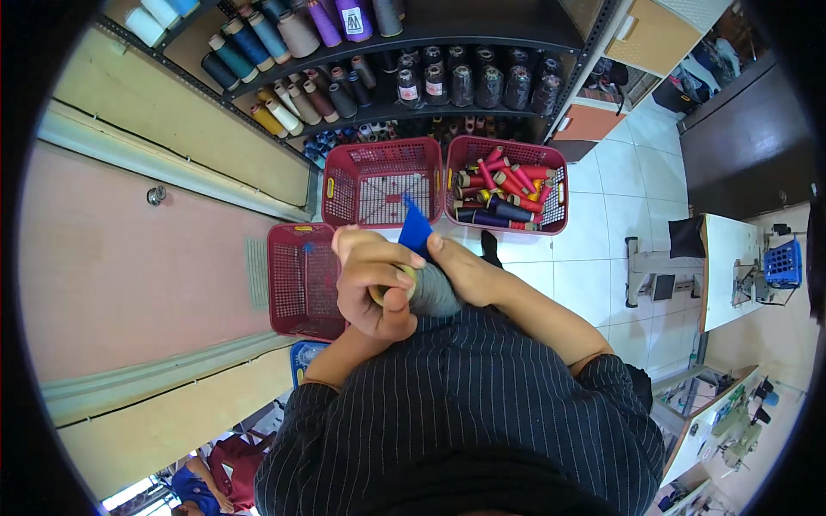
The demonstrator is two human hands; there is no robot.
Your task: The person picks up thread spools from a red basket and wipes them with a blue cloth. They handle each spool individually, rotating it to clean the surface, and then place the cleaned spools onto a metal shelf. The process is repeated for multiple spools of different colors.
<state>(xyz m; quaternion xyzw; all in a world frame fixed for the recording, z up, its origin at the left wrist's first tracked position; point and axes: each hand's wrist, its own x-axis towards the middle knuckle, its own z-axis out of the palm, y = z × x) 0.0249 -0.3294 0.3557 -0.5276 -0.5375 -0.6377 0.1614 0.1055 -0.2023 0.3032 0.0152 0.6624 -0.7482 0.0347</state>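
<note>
A cone of grey thread (436,292) is held between both hands in front of my chest, its yellowish open end turned to the left. My left hand (372,279) closes round that end with curled fingers. From the other side, my right hand (469,271) wraps the cone, its thumb pressing on a piece of blue cloth (416,232). This cloth rises to a point above the cone, and its lower edge passes behind the fingers. The fingers of the right hand are mostly hidden by the cone.
Two red plastic baskets stand ahead, a mostly bare one (344,159) and one with red and dark spools (555,155). Another red basket (292,331) is at my left. Shelves (482,43) of thread cones rise beyond. A sewing table (723,275) stands right; a person (202,486) appears lower left.
</note>
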